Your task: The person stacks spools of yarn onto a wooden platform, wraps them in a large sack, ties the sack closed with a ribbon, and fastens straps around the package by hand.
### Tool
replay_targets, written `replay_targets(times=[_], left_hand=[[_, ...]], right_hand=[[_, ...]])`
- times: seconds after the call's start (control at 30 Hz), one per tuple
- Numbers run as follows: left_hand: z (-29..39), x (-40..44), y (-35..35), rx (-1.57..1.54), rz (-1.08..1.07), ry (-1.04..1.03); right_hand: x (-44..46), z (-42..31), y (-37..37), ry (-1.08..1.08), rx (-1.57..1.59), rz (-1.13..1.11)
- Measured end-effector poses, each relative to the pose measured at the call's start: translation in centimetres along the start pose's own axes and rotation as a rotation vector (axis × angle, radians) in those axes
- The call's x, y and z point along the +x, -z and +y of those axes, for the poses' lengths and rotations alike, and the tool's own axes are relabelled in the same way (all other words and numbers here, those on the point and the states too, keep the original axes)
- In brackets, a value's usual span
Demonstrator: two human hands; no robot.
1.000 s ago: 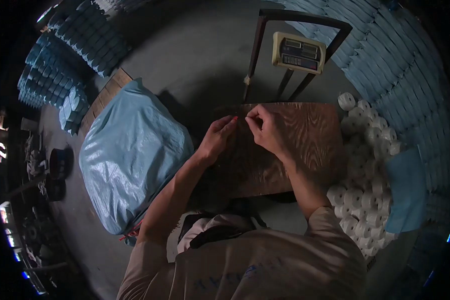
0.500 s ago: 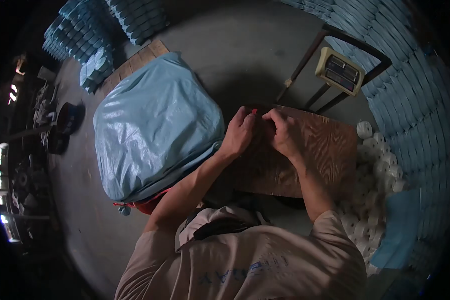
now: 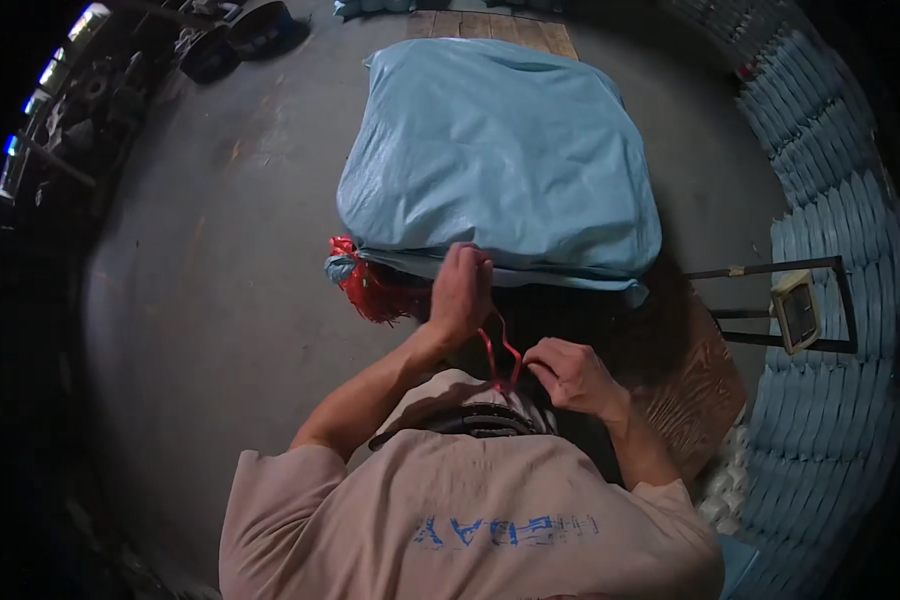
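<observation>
A large light-blue woven-plastic sack (image 3: pixel 500 150) lies in front of me, bulging and smooth on top. Its near left corner is knotted, with a bunch of red twine (image 3: pixel 370 290) hanging there. My left hand (image 3: pixel 458 295) is closed at the sack's near edge. From it a length of red string (image 3: pixel 512 350) hangs in a loop towards my waist. My right hand (image 3: pixel 575 378) is curled, thumb against fingers, just right of that loop. Whether anything sits between its fingers is hidden.
A brown wooden board (image 3: pixel 705 365) lies to the right, beside a scale display (image 3: pixel 797 312) on a metal frame. Blue stacked sacks (image 3: pixel 820 380) line the right side, with white spools (image 3: pixel 725 490) below. Dark tubs (image 3: pixel 260 30) stand far left. Planks (image 3: pixel 490 25) show behind the sack.
My view has swung left, so the sack is now straight ahead. My hands, close together over the board before, have moved apart, with the left at the sack and red string hanging.
</observation>
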State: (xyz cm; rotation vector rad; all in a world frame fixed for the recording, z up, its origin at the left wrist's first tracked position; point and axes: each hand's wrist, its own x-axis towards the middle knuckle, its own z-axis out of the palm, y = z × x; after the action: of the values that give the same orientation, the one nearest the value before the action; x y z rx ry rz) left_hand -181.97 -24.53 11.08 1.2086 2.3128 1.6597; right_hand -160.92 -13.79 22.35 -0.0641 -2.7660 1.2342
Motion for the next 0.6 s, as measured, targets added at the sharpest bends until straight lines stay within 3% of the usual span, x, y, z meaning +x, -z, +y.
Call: replay_targets(times=[0.13,0.2,0.3,0.4,0.5,0.6], left_hand=[[-7.8,-1.6,6.1,0.653,-0.220,-0.220],[-11.0,-1.3,6.0,0.684,-0.350,-0.254],[-8.7,-0.3,6.1,0.498,-0.412,-0.271],[-8.6,0.0,5.8,0.442,-0.460,-0.093],[-7.4,1.9,6.3,0.406,-0.320,-0.212],[-6.9,0.9,7.5,0.452,-0.268,-0.288]], right_hand=[[6.8,1.1,-2.6,-0.039,-0.280,0.421],[10.8,3.0,-3.4,0.000,-0.515,0.565],[16.3,6.5,-5.4,0.036,-0.749,0.699],[21.4,11.7,-6.6,0.063,-0.722,0.695],[21.9,12.6,-6.1,0.019,-0.741,0.665],[22.6,12.5,-5.4,-0.017,-0.380,0.577]])
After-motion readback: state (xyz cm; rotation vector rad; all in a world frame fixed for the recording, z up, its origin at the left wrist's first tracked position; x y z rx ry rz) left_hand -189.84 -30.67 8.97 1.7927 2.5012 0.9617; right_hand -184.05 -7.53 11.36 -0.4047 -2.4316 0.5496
